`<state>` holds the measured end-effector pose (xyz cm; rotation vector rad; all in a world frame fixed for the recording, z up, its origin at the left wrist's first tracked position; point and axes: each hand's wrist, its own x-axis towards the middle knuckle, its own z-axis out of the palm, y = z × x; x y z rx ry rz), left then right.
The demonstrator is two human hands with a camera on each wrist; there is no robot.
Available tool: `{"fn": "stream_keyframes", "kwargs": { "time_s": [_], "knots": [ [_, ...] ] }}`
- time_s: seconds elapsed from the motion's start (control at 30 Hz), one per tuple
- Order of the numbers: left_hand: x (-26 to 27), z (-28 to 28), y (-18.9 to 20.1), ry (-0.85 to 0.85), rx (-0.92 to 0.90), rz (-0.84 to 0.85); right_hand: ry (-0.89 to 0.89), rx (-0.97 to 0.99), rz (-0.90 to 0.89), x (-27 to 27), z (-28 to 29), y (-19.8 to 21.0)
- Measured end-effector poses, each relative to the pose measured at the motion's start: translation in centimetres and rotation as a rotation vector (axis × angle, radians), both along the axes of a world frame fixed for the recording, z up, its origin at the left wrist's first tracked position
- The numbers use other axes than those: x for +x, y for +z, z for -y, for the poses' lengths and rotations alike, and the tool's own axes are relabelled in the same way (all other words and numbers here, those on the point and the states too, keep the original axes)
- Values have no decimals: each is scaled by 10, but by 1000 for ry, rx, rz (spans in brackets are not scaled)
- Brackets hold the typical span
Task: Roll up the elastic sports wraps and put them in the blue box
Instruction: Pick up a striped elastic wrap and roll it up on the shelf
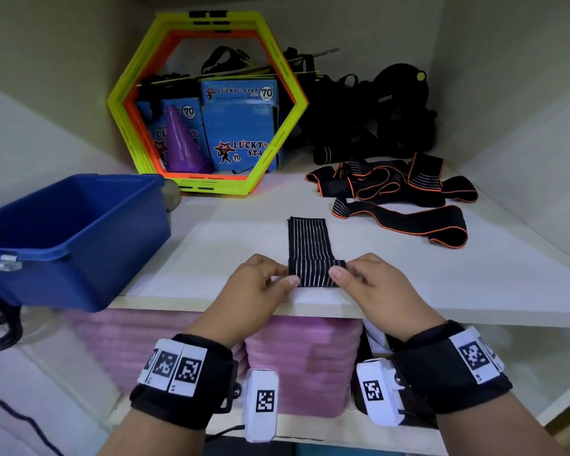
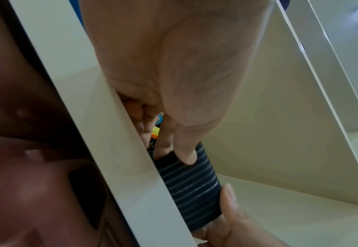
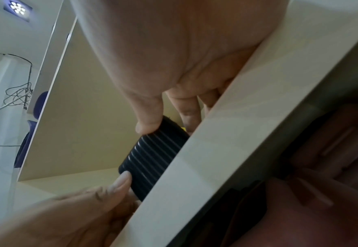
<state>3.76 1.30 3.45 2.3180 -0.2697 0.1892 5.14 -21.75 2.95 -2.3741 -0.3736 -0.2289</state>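
A black elastic wrap with thin white stripes (image 1: 310,245) lies on the white shelf (image 1: 231,245), its near end wound into a small roll (image 1: 316,274) at the shelf's front edge. My left hand (image 1: 260,278) pinches the roll's left end and my right hand (image 1: 362,274) pinches its right end, thumbs on top. The left wrist view shows the roll (image 2: 190,188) between both thumbs; so does the right wrist view (image 3: 152,158). A blue box (image 1: 79,238) stands open at the left, partly over the shelf edge. Several orange-edged black wraps (image 1: 399,199) lie loose at the back right.
A yellow and orange hexagon frame (image 1: 208,103) stands at the back with blue cartons (image 1: 244,126) and a purple cone (image 1: 181,143) behind it. Black straps and gear (image 1: 375,116) pile at the back right. Pink foam mats (image 1: 303,363) sit under the shelf.
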Motion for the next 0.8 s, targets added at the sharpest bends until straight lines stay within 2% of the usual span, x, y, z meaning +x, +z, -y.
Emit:
{"fn": "stream_keyframes", "kwargs": {
  "time_s": [0.2,0.4,0.53,0.67,0.8],
  "knots": [
    [0,6,-8,63,-41,63,-88,45,34,0,-5,-2],
    [0,8,-5,102,-140,41,-168,57,45,1,-10,-2],
    [-2,11,-4,148,-227,38,-206,166,77,-1,-10,-5],
    [1,9,-8,47,-101,68,-139,191,80,-3,-8,-6],
    [1,5,-8,13,-21,78,-34,101,123,-7,-2,-7]
  ]
}}
